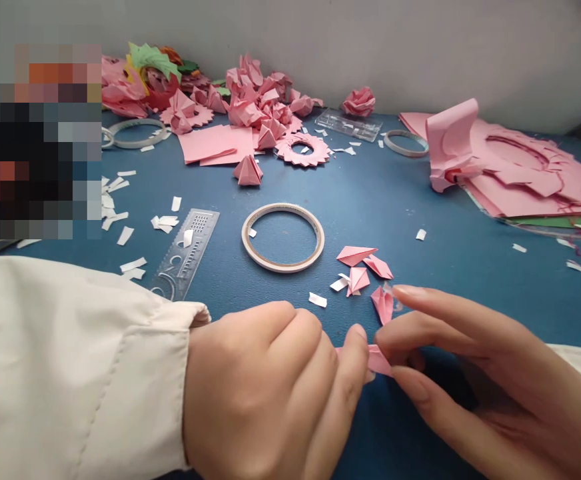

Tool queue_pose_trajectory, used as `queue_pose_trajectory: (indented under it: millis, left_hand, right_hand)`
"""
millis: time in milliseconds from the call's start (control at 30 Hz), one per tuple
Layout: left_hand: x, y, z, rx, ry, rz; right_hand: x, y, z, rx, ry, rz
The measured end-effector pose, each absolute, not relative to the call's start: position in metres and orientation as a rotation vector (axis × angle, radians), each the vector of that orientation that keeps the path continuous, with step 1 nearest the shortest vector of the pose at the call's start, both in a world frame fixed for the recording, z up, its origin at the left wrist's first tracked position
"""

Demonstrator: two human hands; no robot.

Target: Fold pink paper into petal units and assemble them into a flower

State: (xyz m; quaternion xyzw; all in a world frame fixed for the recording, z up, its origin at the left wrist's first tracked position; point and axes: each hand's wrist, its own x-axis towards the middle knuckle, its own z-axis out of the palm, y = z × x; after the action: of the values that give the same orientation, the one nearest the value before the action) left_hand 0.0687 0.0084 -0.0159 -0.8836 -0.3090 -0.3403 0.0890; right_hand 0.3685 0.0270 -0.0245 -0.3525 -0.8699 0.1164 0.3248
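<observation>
My left hand (275,387) is curled into a loose fist near the front edge, and its thumb and fingers pinch a small folded pink paper piece (379,360). My right hand (475,380) meets it from the right, thumb and middle finger gripping the same piece. Its index finger stretches out and touches another pink folded piece (383,304) with a bit of clear tape on it. Three more small pink folded pieces (363,265) lie just beyond my fingers on the blue table (420,193).
A tape ring (283,237) lies mid-table, a clear ruler (186,253) to its left. White paper scraps (120,220) are scattered about. Pink paper flowers (250,100) pile up at the back, a stack of cut pink sheets (520,167) sits at right. Two more rings (405,143) lie behind.
</observation>
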Motion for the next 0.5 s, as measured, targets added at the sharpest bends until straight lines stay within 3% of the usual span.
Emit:
queue_pose_trajectory:
  millis: [133,500]
  left_hand:
    - [0.082,0.019,-0.030,-2.542,-0.915,-1.257]
    - [0.074,0.036,-0.017,-2.771,-0.653,-1.142]
  right_hand:
    - [0.368,0.025,-0.029,-0.918,-2.275,0.317]
    - [0.365,0.018,-0.023,-0.911,-2.264,0.396]
